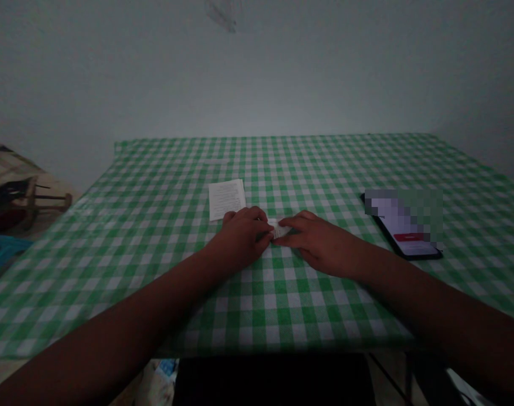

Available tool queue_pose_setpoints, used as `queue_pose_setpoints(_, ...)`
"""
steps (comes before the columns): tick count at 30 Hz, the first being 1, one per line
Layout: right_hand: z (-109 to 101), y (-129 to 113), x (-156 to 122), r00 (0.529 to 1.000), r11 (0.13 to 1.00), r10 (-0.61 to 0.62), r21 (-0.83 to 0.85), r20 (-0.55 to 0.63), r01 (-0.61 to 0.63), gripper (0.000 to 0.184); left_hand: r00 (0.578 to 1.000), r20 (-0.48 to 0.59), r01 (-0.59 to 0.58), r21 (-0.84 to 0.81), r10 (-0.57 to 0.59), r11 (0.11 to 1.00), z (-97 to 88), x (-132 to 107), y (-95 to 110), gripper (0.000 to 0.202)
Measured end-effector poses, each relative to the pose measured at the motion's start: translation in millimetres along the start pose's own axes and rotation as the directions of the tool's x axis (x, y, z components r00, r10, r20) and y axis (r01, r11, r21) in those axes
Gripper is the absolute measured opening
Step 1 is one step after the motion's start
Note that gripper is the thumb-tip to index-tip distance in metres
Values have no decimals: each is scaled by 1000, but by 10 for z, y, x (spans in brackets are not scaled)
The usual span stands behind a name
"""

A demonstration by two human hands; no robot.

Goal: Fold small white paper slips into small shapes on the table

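This looks like a room in a home, though which room cannot be told. A green-and-white checked cloth [320, 316], of a household kind, covers the table [324, 163], whose far edge stands by a plain, pale wall [303, 73] with a dark smudge [223, 16] high up. Beyond the left edge, low down, are a wooden piece of furniture [49, 198], perhaps a stool or chair, and a blue object [3, 248], too dim to name. A personal phone [409, 242] lies toward the right edge.
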State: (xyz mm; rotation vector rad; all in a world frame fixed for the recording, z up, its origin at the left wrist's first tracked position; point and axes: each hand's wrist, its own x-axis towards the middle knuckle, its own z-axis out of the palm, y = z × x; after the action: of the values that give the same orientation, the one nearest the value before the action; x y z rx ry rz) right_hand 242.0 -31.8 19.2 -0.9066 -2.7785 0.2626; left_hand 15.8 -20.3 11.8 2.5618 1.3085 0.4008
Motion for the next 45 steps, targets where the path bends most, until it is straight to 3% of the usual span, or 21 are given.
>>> queue_pose_setpoints(7,21,5,-12,999,1000,20,3,25,-21,55,999,-18,28,8,-27,1000,29,21,0,20)
queue_pose_setpoints(14,-92,4,-16,999,992,7,123,38,-12,42,999,-18,30,5,-30,1000,16,17,11,21)
queue_pose_setpoints(19,-64,11,0,999,985,19,170,-31,-14,40,999,-43,4,16,-4,1000,37,6,4,19)
queue_pose_setpoints(26,28,-37,2,998,997,52,55,-23,-51,46,998,-58,-2,42,4,999,45,-8,26,18)
queue_pose_setpoints(45,76,-40,65,995,994,76,85,-57,-71,44,998,-64,-8,51,11,999,39,-18,31,20)
